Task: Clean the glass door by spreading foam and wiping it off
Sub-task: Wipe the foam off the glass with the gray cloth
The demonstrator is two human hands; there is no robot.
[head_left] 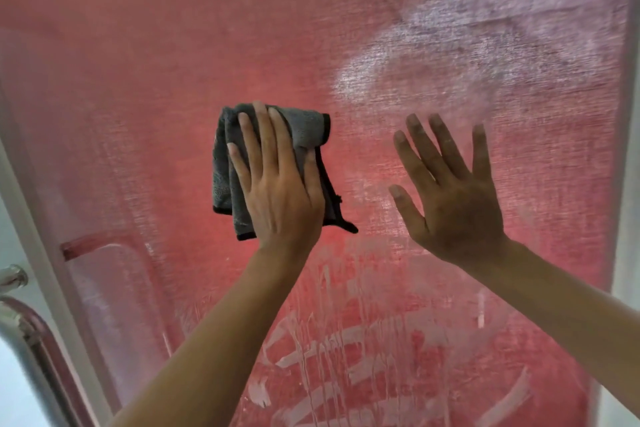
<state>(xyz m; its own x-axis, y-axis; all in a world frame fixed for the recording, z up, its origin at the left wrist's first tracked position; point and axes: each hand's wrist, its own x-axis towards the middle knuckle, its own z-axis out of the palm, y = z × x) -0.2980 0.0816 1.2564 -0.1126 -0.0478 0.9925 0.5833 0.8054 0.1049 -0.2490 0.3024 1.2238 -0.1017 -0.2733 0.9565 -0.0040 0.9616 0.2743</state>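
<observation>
Presently, head view: the left hand [277, 191] presses a folded grey cloth [228, 184] flat against the glass door [138, 80], fingers straight. The right hand [450, 198] is spread wide, holding nothing, apparently braced on the pane. Foam [485, 28] remains as a haze upper right and as streaks with runs along the bottom. Recommended: keep even pressure, overlap strokes, work downward, and refold to a dry face. A metal handle [20, 322] sits at lower left.

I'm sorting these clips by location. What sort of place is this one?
Probably a doorway of a home or shop, though I can't tell which. A framed glass door smeared with foam fills the view, a red woven curtain shows behind it, and a metal door handle sits at lower left.
</observation>
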